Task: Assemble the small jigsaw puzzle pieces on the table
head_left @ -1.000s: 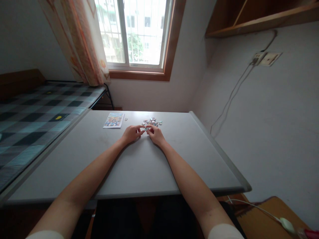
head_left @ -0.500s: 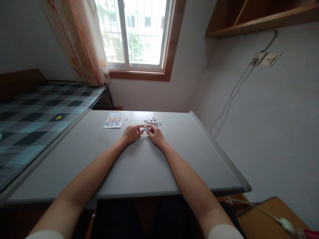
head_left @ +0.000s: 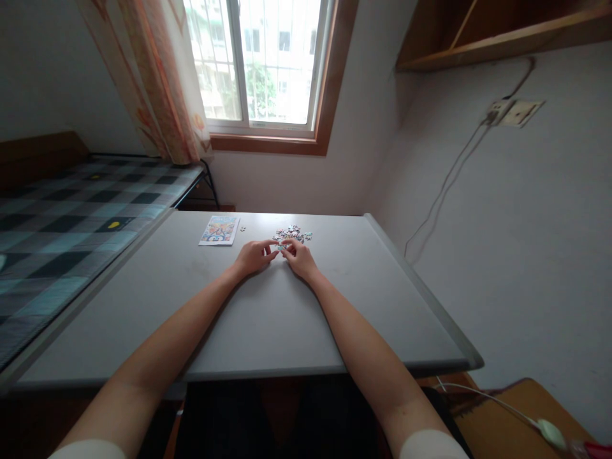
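Head view, left to right: one bed (head_left: 71,217) with a blue-and-black checked cover runs along the left wall, its edge just beside the table (head_left: 268,331). One orange-patterned curtain (head_left: 157,83) hangs at the left of one wood-framed window (head_left: 258,64).

On the far part of the grey table one colourful picture card (head_left: 218,230) lies flat, and just right of it is one stray piece (head_left: 242,229). Two bare forearms reach forward over the tabletop. The left hand (head_left: 253,257) rests on the table with thumb and forefinger drawn together, pointing right. The right hand (head_left: 299,258) mirrors it, pointing left. Their fingertips meet on one small bluish puzzle piece (head_left: 280,247) lying between them; whether either hand actually grips it is too small to tell.

Just beyond the right hand sits one loose heap of pieces (head_left: 292,234), too small to count. On the right wall are one wooden shelf (head_left: 502,32) and one socket plate (head_left: 514,113) with a dark cable (head_left: 444,185) dropping from it. At the lower right, one white cord (head_left: 497,401) crosses a brown surface.
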Available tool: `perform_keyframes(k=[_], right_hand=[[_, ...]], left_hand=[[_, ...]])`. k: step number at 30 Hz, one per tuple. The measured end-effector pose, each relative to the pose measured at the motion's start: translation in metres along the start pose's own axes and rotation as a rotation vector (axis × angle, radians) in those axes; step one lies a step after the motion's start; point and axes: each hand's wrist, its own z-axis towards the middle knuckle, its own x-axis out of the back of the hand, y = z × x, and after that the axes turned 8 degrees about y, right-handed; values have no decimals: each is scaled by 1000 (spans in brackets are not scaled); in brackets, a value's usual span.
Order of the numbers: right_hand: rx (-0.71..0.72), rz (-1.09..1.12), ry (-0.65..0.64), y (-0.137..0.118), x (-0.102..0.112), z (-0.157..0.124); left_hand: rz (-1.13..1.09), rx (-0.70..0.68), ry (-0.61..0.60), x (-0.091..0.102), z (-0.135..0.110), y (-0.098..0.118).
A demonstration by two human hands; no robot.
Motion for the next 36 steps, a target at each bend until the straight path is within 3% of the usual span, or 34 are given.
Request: perform_keyframes(k=[36], right_hand=[[-21,-23,29,-2,1,0]], left_hand=[[39,-20,-3,3,0,4]])
